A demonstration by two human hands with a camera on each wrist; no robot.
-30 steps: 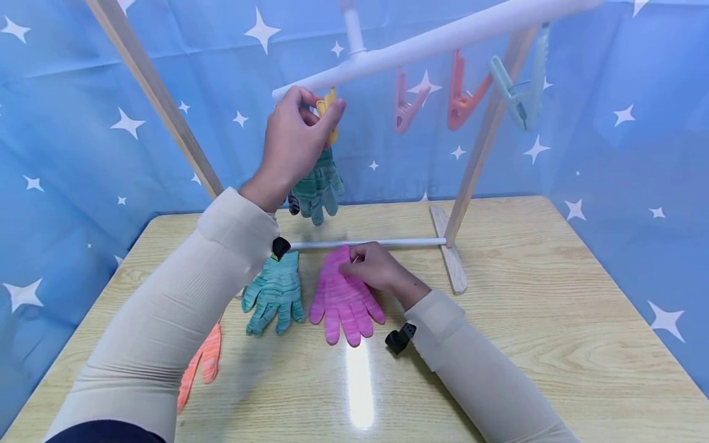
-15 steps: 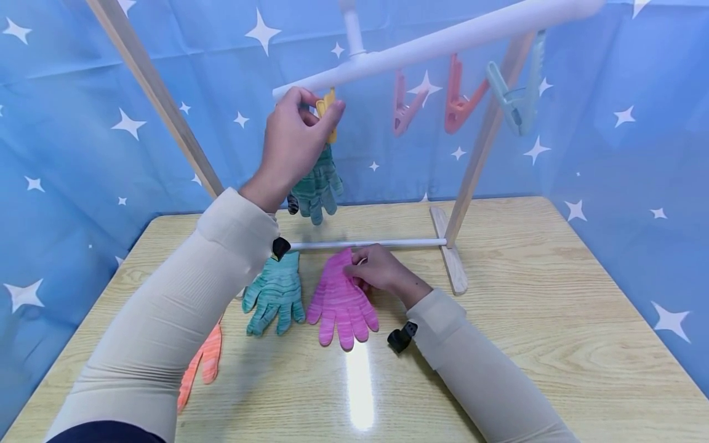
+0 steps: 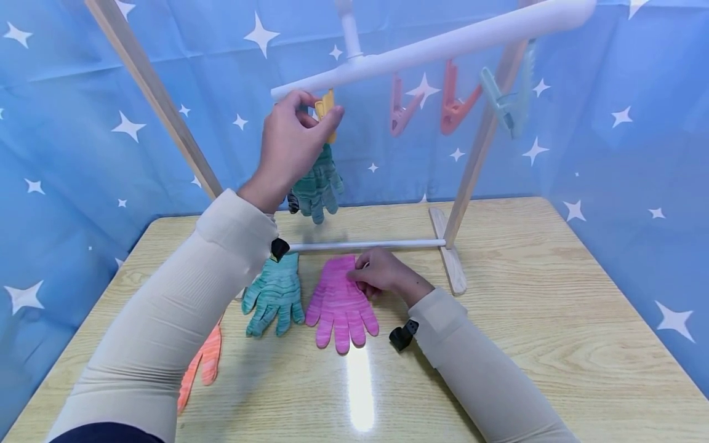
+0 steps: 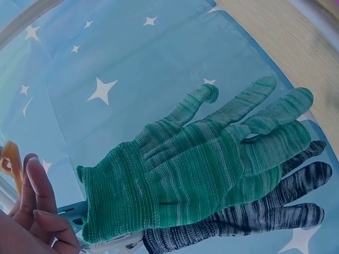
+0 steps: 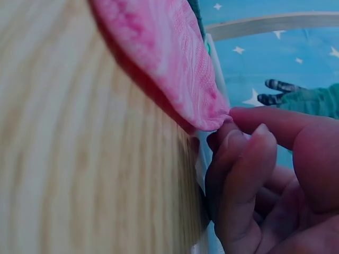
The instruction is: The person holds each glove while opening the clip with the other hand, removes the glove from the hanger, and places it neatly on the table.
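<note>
Since a second ago the pink glove (image 3: 340, 301) has slid a little toward the left and far side of the desk (image 3: 532, 307), its cuff lifted by the right hand (image 3: 382, 274), whose fingers (image 5: 241, 159) pinch the cuff edge just near the low white rod (image 3: 365, 245). Up at the white rail (image 3: 443, 43), the left hand (image 3: 290, 144) has stayed put, thumb and fingers curled round the yellow clothespin (image 3: 327, 111), from which a green glove (image 4: 196, 164) hangs over a dark striped one. A teal glove (image 3: 274, 292) lies flat just left of the pink one; an orange glove (image 3: 202, 363) lies nearer, partly behind the left sleeve.
</note>
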